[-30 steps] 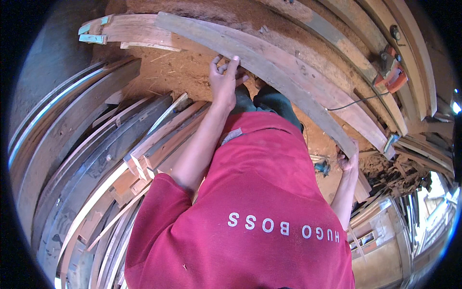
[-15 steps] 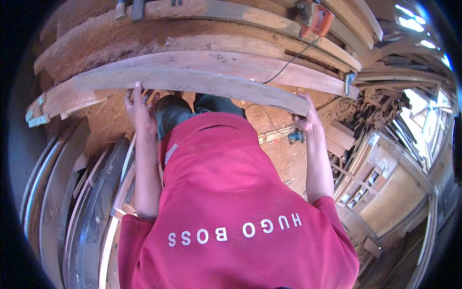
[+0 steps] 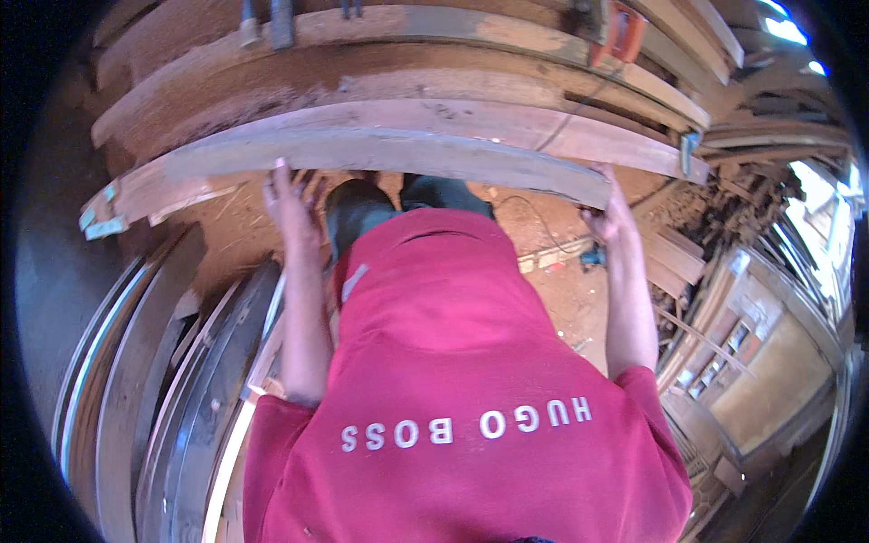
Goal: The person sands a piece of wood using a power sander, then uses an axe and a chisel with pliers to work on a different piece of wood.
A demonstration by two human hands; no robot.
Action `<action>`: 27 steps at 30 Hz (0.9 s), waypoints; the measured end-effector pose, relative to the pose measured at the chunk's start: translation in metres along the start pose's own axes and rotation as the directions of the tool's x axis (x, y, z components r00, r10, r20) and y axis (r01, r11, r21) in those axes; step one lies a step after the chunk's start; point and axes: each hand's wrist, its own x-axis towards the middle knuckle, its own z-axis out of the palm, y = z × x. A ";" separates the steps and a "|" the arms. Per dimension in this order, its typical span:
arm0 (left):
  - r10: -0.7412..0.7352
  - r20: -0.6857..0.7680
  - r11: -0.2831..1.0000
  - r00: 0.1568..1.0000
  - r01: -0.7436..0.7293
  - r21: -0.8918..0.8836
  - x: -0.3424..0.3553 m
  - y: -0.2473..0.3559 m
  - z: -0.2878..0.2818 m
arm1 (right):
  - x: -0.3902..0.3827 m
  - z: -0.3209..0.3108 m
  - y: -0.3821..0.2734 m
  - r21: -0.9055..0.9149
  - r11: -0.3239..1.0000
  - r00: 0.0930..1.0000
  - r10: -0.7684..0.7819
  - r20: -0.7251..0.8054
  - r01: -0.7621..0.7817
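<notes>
A long greyish wooden board (image 3: 389,152) lies across in front of me, along the near side of a pinkish plank (image 3: 507,127). My left hand (image 3: 294,206) holds its lower edge left of the middle, one digit on the near face and the other fingers partly hidden, looking loosely spread below. At the board's right end, my right hand (image 3: 612,214) is closed round the corner, thumb at the top and fingers curled beneath. The board's left part runs close over the plank, and I cannot tell whether they touch there.
An orange power tool (image 3: 625,34) with a cord rests on the timber beyond. A blue clamp-like piece (image 3: 690,154) sits at the plank's right end. Curved boards (image 3: 195,398) stand at the left. A framed wooden panel (image 3: 769,362) leans at the right, near scrap wood.
The whole view has shifted, so everything appears farther right. Both hands keep their places on the board, which has hardly moved against the plank.
</notes>
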 end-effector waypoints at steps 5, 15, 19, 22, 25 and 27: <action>-0.003 -0.022 1.000 1.000 0.003 0.008 -0.004 0.002 -0.005 | 0.000 -0.002 0.000 -0.038 0.999 0.999 -0.019 0.044 0.021; 0.038 -0.015 0.992 0.999 -0.040 -0.124 -0.011 -0.001 -0.026 | -0.004 0.001 0.014 0.025 0.988 0.988 -0.154 0.019 0.153; 0.065 -0.095 0.977 0.993 -0.082 -0.195 -0.016 0.001 -0.028 | 0.001 -0.005 0.014 0.006 0.973 0.972 -0.232 0.031 0.232; 0.072 -0.153 0.990 0.986 -0.089 -0.111 -0.011 -0.001 -0.030 | 0.002 -0.009 0.014 -0.013 0.958 0.955 -0.284 0.080 0.286; 0.077 -0.169 0.991 0.983 -0.094 -0.092 0.001 -0.016 -0.037 | 0.008 -0.013 0.018 -0.010 0.953 0.949 -0.302 0.092 0.304; 0.056 -0.134 0.986 0.989 -0.076 -0.145 0.002 -0.017 -0.041 | 0.008 -0.011 0.021 0.005 0.947 0.943 -0.321 0.090 0.322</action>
